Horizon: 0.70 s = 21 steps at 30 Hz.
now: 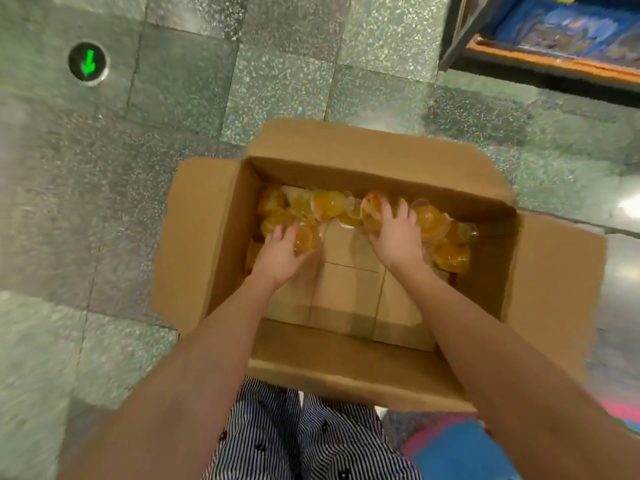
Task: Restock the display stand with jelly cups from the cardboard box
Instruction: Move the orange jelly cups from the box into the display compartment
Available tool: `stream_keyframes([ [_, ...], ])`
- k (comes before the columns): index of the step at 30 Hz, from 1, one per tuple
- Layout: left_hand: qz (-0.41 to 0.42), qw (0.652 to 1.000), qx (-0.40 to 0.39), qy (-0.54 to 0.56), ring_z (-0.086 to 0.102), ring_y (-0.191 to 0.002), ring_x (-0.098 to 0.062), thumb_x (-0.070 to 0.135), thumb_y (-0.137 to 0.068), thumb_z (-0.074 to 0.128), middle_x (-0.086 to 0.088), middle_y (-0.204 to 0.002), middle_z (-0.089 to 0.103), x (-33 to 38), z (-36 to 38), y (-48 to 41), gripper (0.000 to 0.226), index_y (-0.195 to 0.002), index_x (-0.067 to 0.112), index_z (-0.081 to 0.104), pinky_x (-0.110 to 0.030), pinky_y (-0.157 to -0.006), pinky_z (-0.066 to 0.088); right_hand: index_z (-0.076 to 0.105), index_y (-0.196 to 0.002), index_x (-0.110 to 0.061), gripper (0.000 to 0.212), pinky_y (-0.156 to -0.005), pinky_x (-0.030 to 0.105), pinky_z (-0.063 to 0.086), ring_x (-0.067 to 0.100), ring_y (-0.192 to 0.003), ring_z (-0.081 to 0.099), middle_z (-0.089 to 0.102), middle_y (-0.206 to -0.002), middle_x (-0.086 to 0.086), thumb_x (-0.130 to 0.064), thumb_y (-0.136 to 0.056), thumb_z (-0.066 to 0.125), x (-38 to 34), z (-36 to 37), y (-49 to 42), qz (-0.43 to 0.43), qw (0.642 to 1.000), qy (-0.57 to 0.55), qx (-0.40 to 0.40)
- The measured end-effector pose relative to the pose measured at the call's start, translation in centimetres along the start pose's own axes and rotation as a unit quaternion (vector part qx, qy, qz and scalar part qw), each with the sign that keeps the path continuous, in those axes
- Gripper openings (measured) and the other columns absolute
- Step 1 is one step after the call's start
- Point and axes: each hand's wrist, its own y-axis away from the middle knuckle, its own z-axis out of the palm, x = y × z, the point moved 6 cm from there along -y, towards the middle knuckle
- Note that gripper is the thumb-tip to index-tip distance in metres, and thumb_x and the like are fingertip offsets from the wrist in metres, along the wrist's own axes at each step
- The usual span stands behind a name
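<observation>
An open cardboard box (204, 244) stands on the floor in front of me, its flaps folded out. Several clear jelly cups with orange filling (329, 202) lie along its far wall and right end. Both my arms reach down into the box. My left hand (280, 252) grips a jelly cup (306, 237) near the left end of the pile. My right hand (396, 233) curls its fingers round another jelly cup (370, 209) in the middle of the row. The near half of the box floor is bare cardboard.
Green speckled floor tiles surround the box. A round floor light with a green arrow (89, 63) sits at the upper left. A shelf unit with an orange edge (554, 60) holding blue packages stands at the upper right. Striped trousers (294, 438) show below the box.
</observation>
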Motion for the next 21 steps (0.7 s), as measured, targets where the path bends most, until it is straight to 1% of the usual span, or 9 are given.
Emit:
stream_keyframes([
  [2,-0.007,0.999,0.006,-0.041,0.021,-0.143,-0.033,0.041,-0.095,0.056,-0.012,-0.153,0.029,-0.1,0.8,-0.9,0.069,-0.152,0.022,0.022,-0.047,-0.112,0.031,0.015,-0.153,-0.025,0.074,-0.111,0.052,0.030,0.043,-0.140,0.024,0.018,-0.156,0.020,-0.031,-0.093,0.060,0.4,1.4,-0.6,-0.012,1.000,-0.016,-0.001],
  [6,-0.009,0.990,0.035,-0.133,0.031,-0.137,-0.033,0.044,-0.091,0.058,-0.011,-0.146,0.040,0.0,1.9,-2.1,0.068,-0.149,0.023,0.029,-0.053,-0.108,0.032,0.016,-0.152,-0.028,0.076,-0.109,0.051,0.033,0.042,-0.137,0.029,0.025,-0.150,0.020,-0.029,-0.092,0.062,0.9,2.2,-1.6,-0.027,0.998,-0.042,0.038],
  [8,-0.011,0.988,0.051,-0.147,0.036,-0.136,-0.032,0.043,-0.090,0.061,-0.011,-0.144,0.043,0.1,2.1,-2.4,0.064,-0.145,0.022,0.035,-0.055,-0.108,0.032,0.020,-0.151,-0.027,0.074,-0.108,0.049,0.037,0.040,-0.133,0.034,0.029,-0.147,0.019,-0.028,-0.091,0.063,1.0,2.2,-2.0,-0.037,0.997,-0.046,0.050],
  [10,-0.015,0.986,0.064,-0.151,0.042,-0.133,-0.032,0.038,-0.089,0.063,-0.012,-0.142,0.047,0.3,2.0,-2.4,0.059,-0.141,0.020,0.040,-0.056,-0.108,0.034,0.025,-0.150,-0.025,0.072,-0.107,0.047,0.039,0.038,-0.129,0.038,0.034,-0.142,0.018,-0.030,-0.090,0.064,1.2,1.9,-2.0,-0.054,0.995,-0.058,0.055],
  [14,-0.008,0.986,0.057,-0.158,0.057,-0.116,-0.033,0.034,-0.091,0.061,-0.011,-0.131,0.056,0.5,1.5,-1.6,0.053,-0.138,0.018,0.041,-0.051,-0.104,0.038,0.031,-0.146,-0.029,0.070,-0.103,0.042,0.042,0.033,-0.125,0.040,0.039,-0.135,0.013,-0.032,-0.086,0.067,1.9,1.1,-1.2,-0.058,0.989,-0.126,0.050],
  [17,-0.004,0.992,0.045,-0.116,0.062,-0.105,-0.034,0.029,-0.092,0.059,-0.011,-0.117,0.063,0.2,0.8,-0.2,0.041,-0.128,0.017,0.044,-0.045,-0.092,0.045,0.035,-0.144,-0.030,0.069,-0.101,0.043,0.045,0.030,-0.122,0.044,0.041,-0.131,0.011,-0.033,-0.083,0.067,2.4,0.5,0.4,-0.047,0.981,-0.181,0.045],
  [19,-0.010,0.999,0.021,-0.047,0.063,-0.096,-0.032,0.026,-0.091,0.062,-0.009,-0.108,0.063,0.0,0.4,0.8,0.033,-0.118,0.017,0.045,-0.042,-0.081,0.051,0.035,-0.142,-0.033,0.069,-0.098,0.042,0.048,0.028,-0.119,0.048,0.040,-0.132,0.008,-0.036,-0.082,0.068,3.0,0.3,1.7,-0.015,0.977,-0.211,0.034],
  [21,-0.029,0.999,-0.004,0.018,0.063,-0.089,-0.028,0.024,-0.088,0.067,-0.007,-0.100,0.062,0.0,0.1,1.6,0.032,-0.108,0.018,0.044,-0.043,-0.078,0.054,0.035,-0.142,-0.032,0.069,-0.092,0.037,0.050,0.025,-0.113,0.052,0.040,-0.131,0.006,-0.037,-0.082,0.069,3.4,0.1,3.3,0.014,0.972,-0.231,0.030],
])
